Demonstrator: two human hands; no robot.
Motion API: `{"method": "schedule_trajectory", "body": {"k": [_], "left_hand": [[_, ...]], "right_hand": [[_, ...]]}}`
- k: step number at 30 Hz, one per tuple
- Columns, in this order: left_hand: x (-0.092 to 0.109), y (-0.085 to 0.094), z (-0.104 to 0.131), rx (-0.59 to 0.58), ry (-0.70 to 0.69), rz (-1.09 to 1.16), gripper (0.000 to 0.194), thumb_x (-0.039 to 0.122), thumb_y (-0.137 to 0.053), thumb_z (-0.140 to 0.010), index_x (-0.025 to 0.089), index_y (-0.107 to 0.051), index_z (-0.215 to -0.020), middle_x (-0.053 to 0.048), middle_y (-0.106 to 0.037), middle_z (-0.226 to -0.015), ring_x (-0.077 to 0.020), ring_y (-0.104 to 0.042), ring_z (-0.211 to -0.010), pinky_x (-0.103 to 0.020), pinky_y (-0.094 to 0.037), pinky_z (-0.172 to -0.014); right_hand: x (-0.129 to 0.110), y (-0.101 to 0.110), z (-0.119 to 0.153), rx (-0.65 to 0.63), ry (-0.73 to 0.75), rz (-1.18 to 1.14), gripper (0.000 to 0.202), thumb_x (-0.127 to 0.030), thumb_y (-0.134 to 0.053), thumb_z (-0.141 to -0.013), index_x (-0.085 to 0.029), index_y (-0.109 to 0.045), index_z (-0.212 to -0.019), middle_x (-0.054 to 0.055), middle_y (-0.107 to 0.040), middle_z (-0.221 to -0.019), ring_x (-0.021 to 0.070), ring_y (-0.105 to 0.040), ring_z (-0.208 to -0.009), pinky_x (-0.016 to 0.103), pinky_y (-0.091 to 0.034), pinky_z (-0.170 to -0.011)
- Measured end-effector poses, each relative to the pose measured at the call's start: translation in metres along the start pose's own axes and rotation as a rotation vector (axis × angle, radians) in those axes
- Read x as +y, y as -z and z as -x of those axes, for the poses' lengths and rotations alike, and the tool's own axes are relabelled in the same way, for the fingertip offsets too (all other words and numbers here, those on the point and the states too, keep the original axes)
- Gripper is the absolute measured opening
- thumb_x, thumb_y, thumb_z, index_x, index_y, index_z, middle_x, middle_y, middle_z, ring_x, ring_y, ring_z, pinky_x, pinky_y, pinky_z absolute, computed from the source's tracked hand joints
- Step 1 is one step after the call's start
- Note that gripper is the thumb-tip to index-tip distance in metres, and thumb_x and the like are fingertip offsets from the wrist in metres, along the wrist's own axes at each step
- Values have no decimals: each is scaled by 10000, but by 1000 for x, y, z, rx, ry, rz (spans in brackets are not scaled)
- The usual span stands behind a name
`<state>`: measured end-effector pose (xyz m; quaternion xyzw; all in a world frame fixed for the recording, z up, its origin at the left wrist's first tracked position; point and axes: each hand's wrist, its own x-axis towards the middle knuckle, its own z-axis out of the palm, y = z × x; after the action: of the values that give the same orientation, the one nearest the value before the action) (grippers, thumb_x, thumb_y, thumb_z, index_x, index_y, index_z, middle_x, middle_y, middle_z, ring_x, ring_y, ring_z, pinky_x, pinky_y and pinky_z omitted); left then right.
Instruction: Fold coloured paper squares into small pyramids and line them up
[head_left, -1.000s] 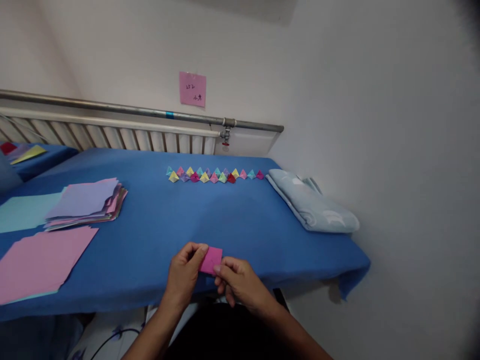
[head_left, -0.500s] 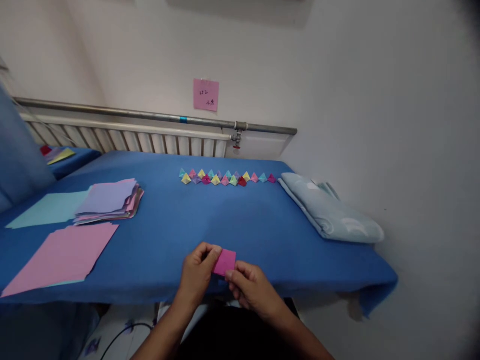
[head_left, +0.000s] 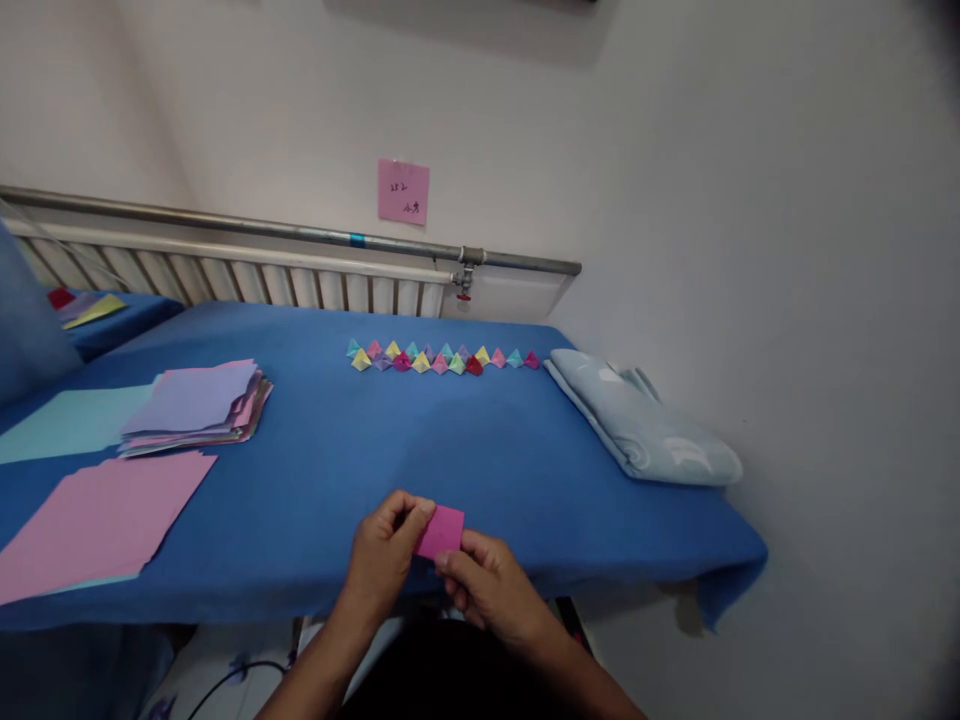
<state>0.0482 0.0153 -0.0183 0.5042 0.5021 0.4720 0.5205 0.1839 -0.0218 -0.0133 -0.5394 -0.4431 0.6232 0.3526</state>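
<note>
Between my two hands is a small square of magenta paper (head_left: 441, 532), held above the front edge of the blue-covered table. My left hand (head_left: 386, 552) pinches its upper left side between thumb and fingers. At the lower right corner, my right hand (head_left: 484, 583) grips the paper with the thumb on top and the fingers curled beneath. Whether the square is folded in layers I cannot tell. Farther back, several small folded paper pieces (head_left: 440, 364) in mixed colours stand in two rows.
A blue cloth (head_left: 337, 430) covers the table. On the left lie a stack of coloured paper (head_left: 195, 400), pink sheets (head_left: 105, 515) and light-blue sheets (head_left: 75, 422). A folded pale blanket (head_left: 645, 420) rests at the right. Behind are a radiator (head_left: 300, 285) and a pipe (head_left: 270, 230).
The view has shifted slightly, so table items appear a little farther left. Both hands keep hold of the magenta paper, with almost no change in their grip.
</note>
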Motion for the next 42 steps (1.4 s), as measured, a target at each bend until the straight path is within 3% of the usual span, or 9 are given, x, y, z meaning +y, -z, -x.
{"method": "schedule_trajectory", "body": {"k": [13,18,21,23,25,31,37,42], "left_hand": [[0,4,-1,-58,11,4,311,476,-606,-722,177,-576,-640,39,-517,-591,-118,-449,-591,-228,-371,-579],[2,9,-4,-146,93,38,322,481,-608,-715,178,-534,-635,53,-476,-577,-101,-404,-561,-224,-338,-554],[6,10,-1,-211,108,19,317,475,-597,-715,179,-518,-634,61,-449,-570,-94,-381,-549,-224,-319,-548],[7,11,2,-259,107,-10,310,472,-587,-718,180,-523,-637,65,-438,-561,-93,-369,-542,-225,-309,-545],[8,10,5,-292,102,-39,300,465,-578,-723,181,-533,-637,64,-442,-560,-94,-370,-544,-227,-310,-551],[7,8,5,-331,81,-86,253,415,-591,-717,185,-576,-613,51,-489,-564,-101,-412,-566,-232,-340,-577],[11,13,9,-267,181,28,306,452,-613,-723,189,-645,-874,-3,-636,-771,-139,-551,-706,-259,-428,-676],[8,14,18,-343,232,29,274,449,-638,-713,180,-606,-752,6,-633,-673,-133,-558,-648,-251,-436,-627]], "right_hand": [[6,-1,-2,3,-18,-1,163,-328,-565,-747,-179,-531,-693,-70,-473,-512,37,-367,-369,169,-222,-349],[-3,9,2,-56,0,47,254,-428,-557,-763,-183,-569,-830,-47,-549,-612,35,-368,-346,190,-239,-341],[-15,16,1,115,168,63,317,-405,-613,-738,-204,-584,-982,0,-616,-807,79,-510,-522,207,-361,-454],[-20,18,-1,138,233,51,323,-318,-668,-690,-208,-595,-984,11,-625,-867,123,-571,-722,238,-428,-617],[-22,16,-4,64,216,17,340,-257,-689,-654,-209,-590,-976,-10,-620,-821,128,-570,-758,258,-427,-693],[-15,10,-7,-7,147,-21,347,-216,-691,-626,-209,-564,-949,-100,-520,-570,73,-457,-527,224,-353,-559],[-13,13,-12,137,160,-116,302,-226,-687,-606,-203,-584,-889,-86,-540,-578,80,-473,-517,233,-357,-557],[-12,9,-15,237,193,-201,291,-240,-705,-602,-202,-602,-872,-84,-503,-579,88,-479,-539,238,-355,-570]]}}
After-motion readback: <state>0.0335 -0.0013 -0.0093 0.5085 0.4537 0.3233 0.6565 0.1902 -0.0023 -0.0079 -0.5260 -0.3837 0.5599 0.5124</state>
